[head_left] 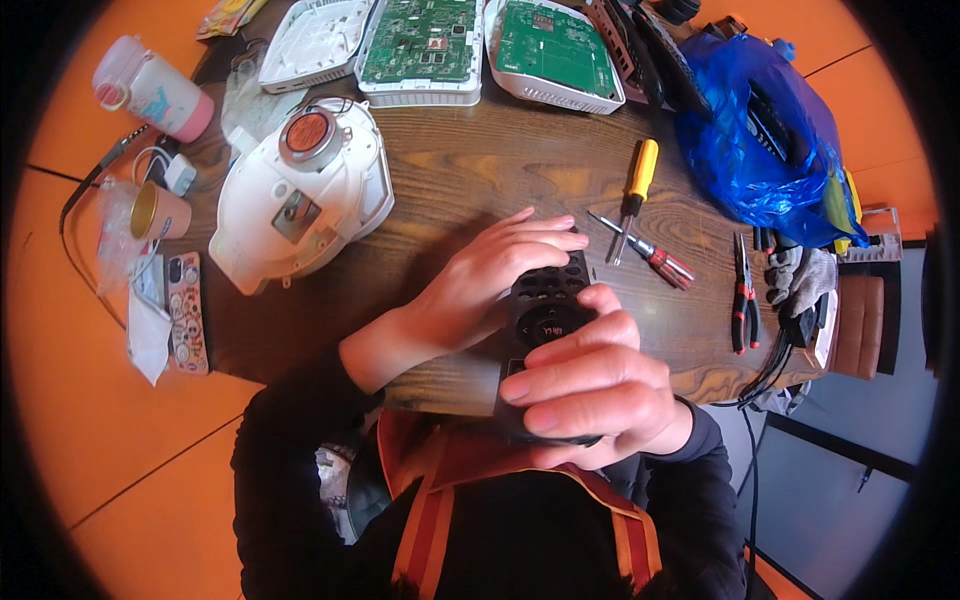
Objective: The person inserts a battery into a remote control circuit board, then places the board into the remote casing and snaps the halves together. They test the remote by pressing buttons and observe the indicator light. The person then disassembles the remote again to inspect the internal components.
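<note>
A black remote control [549, 322] with rows of buttons and a round pad is held up over the near edge of the table. My right hand [605, 375] is wrapped around its lower part, with the fingers across its face. At the far end, my left hand [490, 270] grips the remote from the left, fingers laid over its top and the thumb hidden. Just beyond on the right lie a yellow-handled screwdriver [642, 175] and a red-handled screwdriver [668, 266].
A white housing with a round speaker [310, 137] sits left. Along the back, opened white cases hold green circuit boards [550, 48]. On the right are a blue plastic bag [730, 130], red-handled pliers [744, 310] and grey gloves [805, 280]. A paper cup [160, 212] and phone [188, 320] lie left.
</note>
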`<action>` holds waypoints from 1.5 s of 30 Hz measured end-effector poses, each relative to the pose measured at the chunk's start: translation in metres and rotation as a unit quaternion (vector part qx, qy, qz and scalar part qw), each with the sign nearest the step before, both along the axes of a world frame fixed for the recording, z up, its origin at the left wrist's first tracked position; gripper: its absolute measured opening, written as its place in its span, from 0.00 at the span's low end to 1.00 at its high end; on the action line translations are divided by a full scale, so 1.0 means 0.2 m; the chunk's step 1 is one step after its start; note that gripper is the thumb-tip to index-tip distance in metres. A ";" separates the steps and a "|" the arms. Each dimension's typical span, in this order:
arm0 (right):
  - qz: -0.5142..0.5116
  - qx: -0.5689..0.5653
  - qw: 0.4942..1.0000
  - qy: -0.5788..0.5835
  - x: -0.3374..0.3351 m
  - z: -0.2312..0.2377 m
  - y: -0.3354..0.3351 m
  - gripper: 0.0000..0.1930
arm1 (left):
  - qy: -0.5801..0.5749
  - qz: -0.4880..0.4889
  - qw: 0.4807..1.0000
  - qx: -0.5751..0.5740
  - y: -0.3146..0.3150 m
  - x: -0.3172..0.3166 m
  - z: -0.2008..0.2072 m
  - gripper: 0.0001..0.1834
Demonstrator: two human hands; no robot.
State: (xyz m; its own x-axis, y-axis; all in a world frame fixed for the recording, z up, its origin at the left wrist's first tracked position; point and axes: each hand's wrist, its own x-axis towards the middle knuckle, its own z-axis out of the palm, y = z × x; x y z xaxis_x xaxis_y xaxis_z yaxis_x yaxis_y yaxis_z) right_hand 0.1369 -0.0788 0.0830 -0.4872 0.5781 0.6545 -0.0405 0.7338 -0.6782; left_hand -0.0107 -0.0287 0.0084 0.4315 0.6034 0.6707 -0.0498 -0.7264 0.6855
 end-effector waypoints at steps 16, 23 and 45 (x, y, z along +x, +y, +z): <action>-0.025 0.213 0.971 0.109 0.11 -0.11 -0.29 0.12 | 0.132 0.163 0.901 0.379 -0.21 -0.01 0.28 0.08; 0.120 -0.512 0.813 0.252 0.24 -0.03 -0.28 0.32 | 0.203 0.186 0.856 0.438 -0.15 0.01 0.27 0.11; 0.094 -0.626 0.756 0.166 0.28 -0.13 -0.32 0.09 | 0.178 0.247 0.929 0.210 -0.21 0.20 0.22 0.21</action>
